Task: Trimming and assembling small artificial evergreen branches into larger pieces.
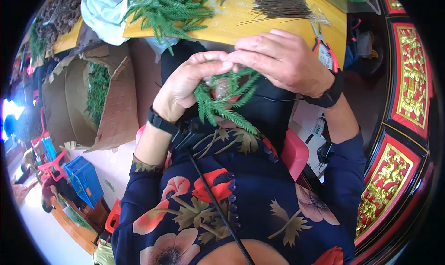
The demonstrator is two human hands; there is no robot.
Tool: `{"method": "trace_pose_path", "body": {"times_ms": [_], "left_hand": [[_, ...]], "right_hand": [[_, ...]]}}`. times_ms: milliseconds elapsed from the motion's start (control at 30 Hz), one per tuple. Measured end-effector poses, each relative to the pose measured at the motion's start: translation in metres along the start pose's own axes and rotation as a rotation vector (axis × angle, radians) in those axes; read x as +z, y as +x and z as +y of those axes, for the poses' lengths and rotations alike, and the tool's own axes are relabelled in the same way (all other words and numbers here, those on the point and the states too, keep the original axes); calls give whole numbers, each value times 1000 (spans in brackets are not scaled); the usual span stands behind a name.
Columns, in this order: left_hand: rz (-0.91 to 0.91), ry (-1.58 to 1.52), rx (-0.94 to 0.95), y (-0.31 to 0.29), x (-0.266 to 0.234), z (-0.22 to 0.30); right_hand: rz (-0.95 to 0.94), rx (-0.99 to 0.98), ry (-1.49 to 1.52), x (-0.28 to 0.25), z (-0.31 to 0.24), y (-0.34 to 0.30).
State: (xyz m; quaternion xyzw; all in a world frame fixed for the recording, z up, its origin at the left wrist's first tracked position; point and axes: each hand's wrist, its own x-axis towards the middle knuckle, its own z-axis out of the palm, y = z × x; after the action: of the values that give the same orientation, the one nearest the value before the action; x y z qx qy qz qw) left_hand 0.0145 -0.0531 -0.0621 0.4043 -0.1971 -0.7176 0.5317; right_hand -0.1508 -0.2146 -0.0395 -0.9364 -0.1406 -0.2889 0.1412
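Over my lap, a green artificial pine sprig [225, 108] hangs below my two hands, its needled branches spread downward. My left hand [187, 77] is closed, thumb and fingers pinched at the sprig's top. Against those fingertips, my right hand [282, 61] is also closed in a pinch at the same spot. The exact point of grip is hidden behind the fingers. Among the branches shows a small brownish, glittery patch [222, 85] that I cannot make out. A thin dark strand [280, 99] runs right from the sprig toward my right wrist.
On the yellow table [227, 21] lie a pile of green sprigs [162, 10], a bundle of thin dark stems [282, 5] and red-handled pliers [324, 47]. To the left stand a cardboard box [118, 112] with greenery and a blue crate [83, 179]. Carved red-gold panels [412, 77] line the right.
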Motion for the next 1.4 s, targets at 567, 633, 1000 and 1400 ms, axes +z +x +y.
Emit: {"method": "trace_pose_path", "body": {"times_ms": [567, 633, 1000, 1400], "left_hand": [[303, 709, 377, 6, 19, -14], [325, 720, 363, 7, 19, -16], [474, 439, 269, 5, 19, -11], [364, 193, 169, -5, 23, -6]], "right_hand": [[26, 746, 352, 16, -32, -6], [69, 794, 336, 17, -33, -10], [-96, 1151, -614, -19, -20, -109], [-395, 1503, -674, -15, -7, -100]]}}
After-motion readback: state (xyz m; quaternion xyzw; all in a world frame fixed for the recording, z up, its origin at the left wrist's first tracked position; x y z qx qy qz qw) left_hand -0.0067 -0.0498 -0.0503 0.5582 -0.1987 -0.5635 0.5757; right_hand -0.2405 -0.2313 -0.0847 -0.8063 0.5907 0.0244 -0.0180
